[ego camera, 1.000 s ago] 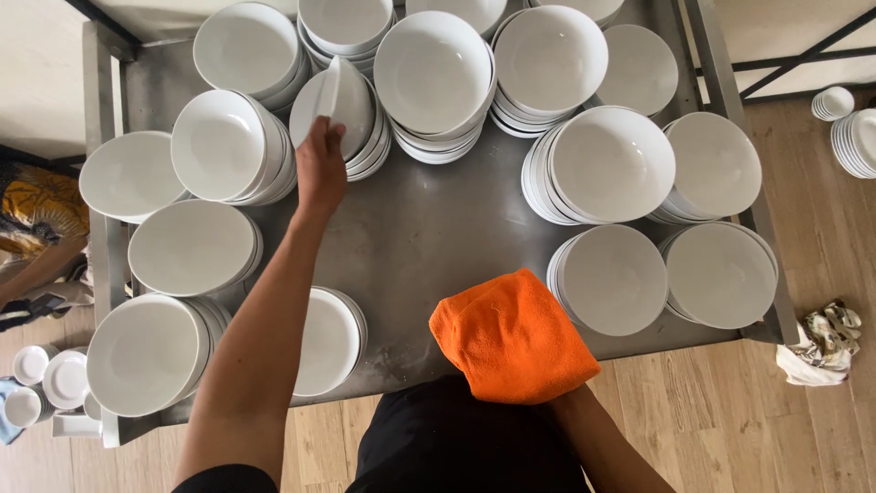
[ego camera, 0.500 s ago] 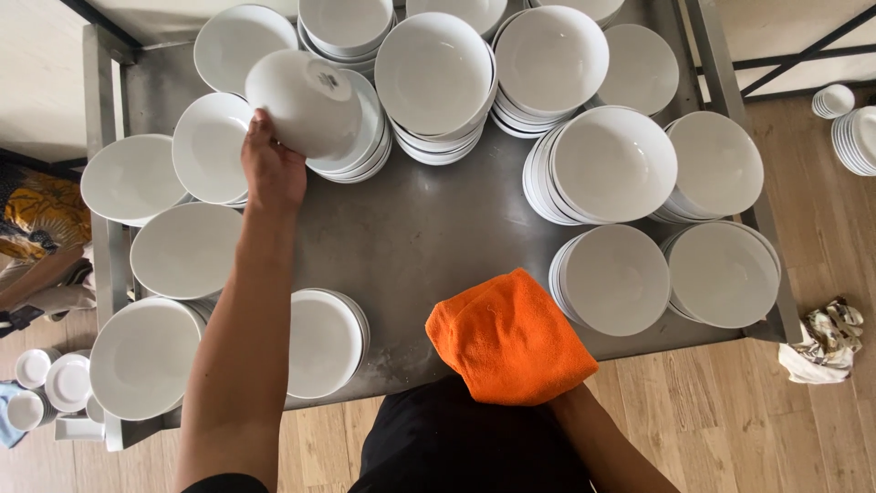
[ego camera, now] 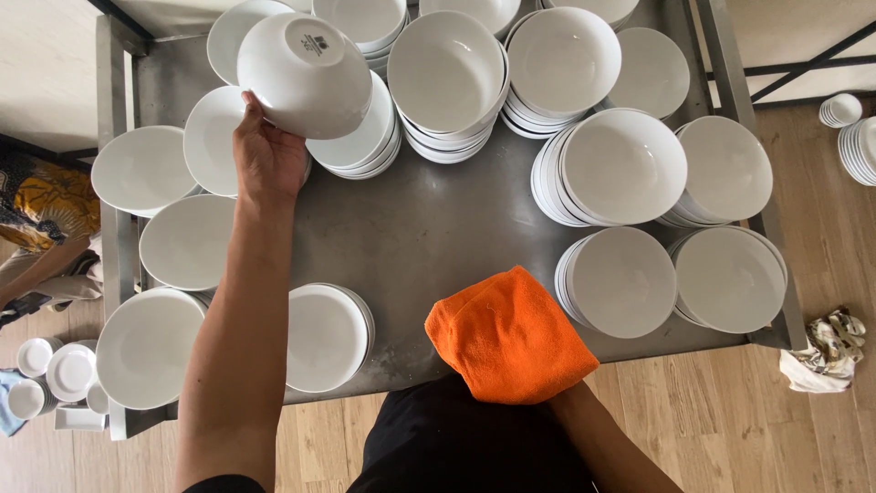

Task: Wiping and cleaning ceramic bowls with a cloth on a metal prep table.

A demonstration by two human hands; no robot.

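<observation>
- The left hand (ego camera: 266, 157) grips a white bowl (ego camera: 306, 73) by its rim, fingers clenched on the edge nearest the person, and holds it tipped so the underside and foot ring face up.
- The bowl hangs above the far left part of the steel table (ego camera: 429, 228), over a stack of bowls (ego camera: 360, 141) and beside a stack of plates (ego camera: 212, 137).
- The right hand is wrapped inside an orange cloth (ego camera: 509, 336) at the near edge of the table; whether its fingers are clenched or loose, I cannot tell, since the cloth hides them.
- The bowl looks like glazed ceramic: stiff, fairly heavy for one hand, smooth and likely slippery, and it would chip or break if knocked against the stacks.
- The rim, thumb on one face and fingers on the other, seems the surest hold; the foot ring offers a second spot for the cloth hand.
- More plate stacks (ego camera: 630, 281) fill the right side.
</observation>
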